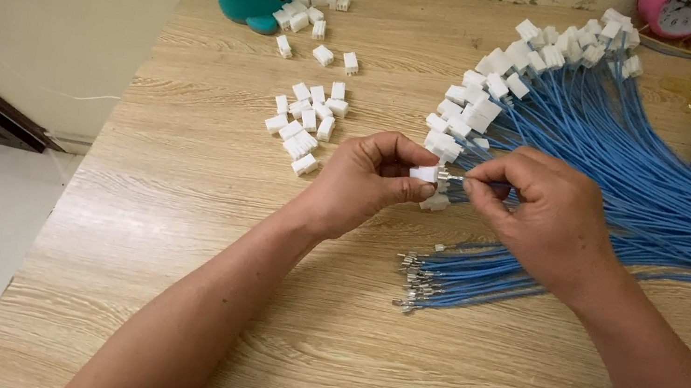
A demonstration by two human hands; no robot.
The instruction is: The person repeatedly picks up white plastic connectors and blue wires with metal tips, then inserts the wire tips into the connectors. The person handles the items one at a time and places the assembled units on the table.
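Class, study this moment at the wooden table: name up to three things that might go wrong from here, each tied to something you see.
1. The right hand pinches the wire's metal terminal at the white connector held by the left hand; a skewed push might bend it.
2. The bare-ended blue wires lie close under the right wrist and may get swept aside.
3. The loose white connectors sit near the left table edge and might get knocked off.

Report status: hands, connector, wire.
Left hand pinching white connector housing. Right hand pinching blue wire's metal terminal at the housing's opening. Finished blue wires bundled behind; nothing between the hands.
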